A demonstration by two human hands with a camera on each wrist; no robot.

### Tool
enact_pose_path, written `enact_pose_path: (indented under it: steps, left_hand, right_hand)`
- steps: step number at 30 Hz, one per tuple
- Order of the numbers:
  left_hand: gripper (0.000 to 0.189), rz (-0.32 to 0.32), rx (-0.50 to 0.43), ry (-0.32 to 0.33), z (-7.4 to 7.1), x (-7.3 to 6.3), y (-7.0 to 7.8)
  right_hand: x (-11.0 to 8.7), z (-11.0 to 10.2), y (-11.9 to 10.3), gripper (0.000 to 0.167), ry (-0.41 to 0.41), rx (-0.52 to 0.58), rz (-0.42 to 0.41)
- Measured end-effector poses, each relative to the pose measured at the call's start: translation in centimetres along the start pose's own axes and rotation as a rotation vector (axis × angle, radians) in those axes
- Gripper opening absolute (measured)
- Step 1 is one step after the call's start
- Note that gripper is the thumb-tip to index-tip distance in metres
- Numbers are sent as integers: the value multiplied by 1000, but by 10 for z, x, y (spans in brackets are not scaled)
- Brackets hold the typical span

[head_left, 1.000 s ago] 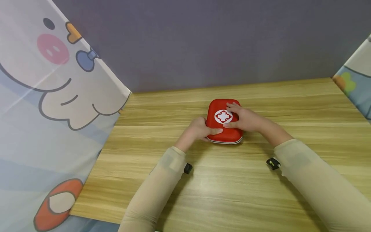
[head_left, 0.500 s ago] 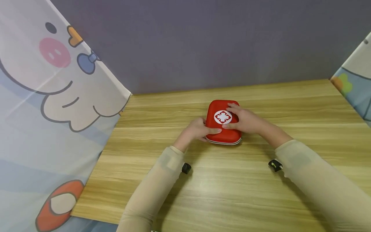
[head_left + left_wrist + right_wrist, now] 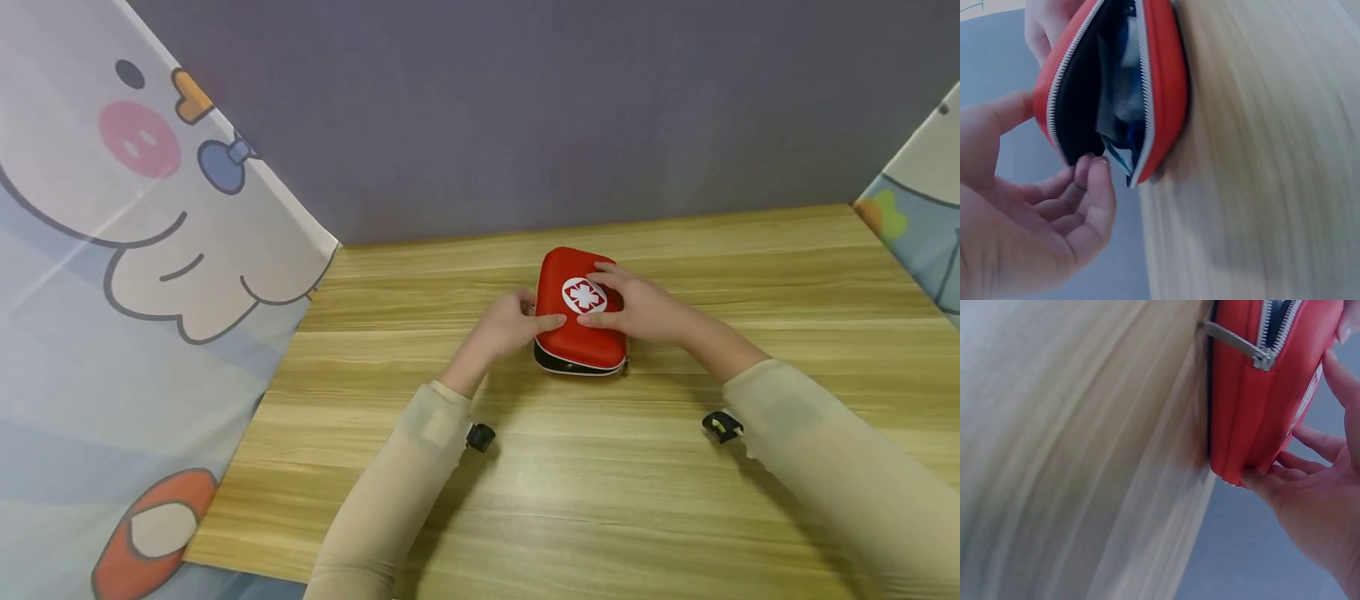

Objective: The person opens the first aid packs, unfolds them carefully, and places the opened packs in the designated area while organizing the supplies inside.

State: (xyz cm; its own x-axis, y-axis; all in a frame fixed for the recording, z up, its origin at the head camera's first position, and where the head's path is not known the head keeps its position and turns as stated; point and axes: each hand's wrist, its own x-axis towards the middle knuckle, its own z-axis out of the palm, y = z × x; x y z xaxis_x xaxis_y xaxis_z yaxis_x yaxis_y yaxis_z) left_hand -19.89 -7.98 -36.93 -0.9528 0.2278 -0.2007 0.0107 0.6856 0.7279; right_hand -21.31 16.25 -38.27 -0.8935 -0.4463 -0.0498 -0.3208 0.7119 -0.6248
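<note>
The red, rounded fabric case (image 3: 573, 340) with a white-cross emblem (image 3: 584, 295) sat on the far middle of the wood-grain surface (image 3: 585, 500); its near-left edge had just gaped, so opening seemed under way. The left hand (image 3: 504, 323) pinched the raised lid (image 3: 558, 271); the right hand (image 3: 647, 312), fingers spread apart, gripped the right side

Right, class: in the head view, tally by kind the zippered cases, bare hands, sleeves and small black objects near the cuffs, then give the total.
Rounded red zippered case with a white cross emblem: 1
Bare hands, left hand and right hand: 2
Long beige sleeves: 2
Small black objects near the cuffs: 2
Total: 7
</note>
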Motion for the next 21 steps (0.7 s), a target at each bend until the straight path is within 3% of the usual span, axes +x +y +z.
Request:
enact_pose_path:
  steps: [7,13,21]
  left_hand:
    - [42,149,-80,58,1,-4,15]
    - [39,214,-232,9,4,-8,22]
    - [41,294,-205,-18,5,-5,24]
  right_hand:
    - [-4,-8,-3,85,79,103,35]
    - [-10,-11,-16,97,98,250,121]
    - [-13,-11,-38,112,94,288,147]
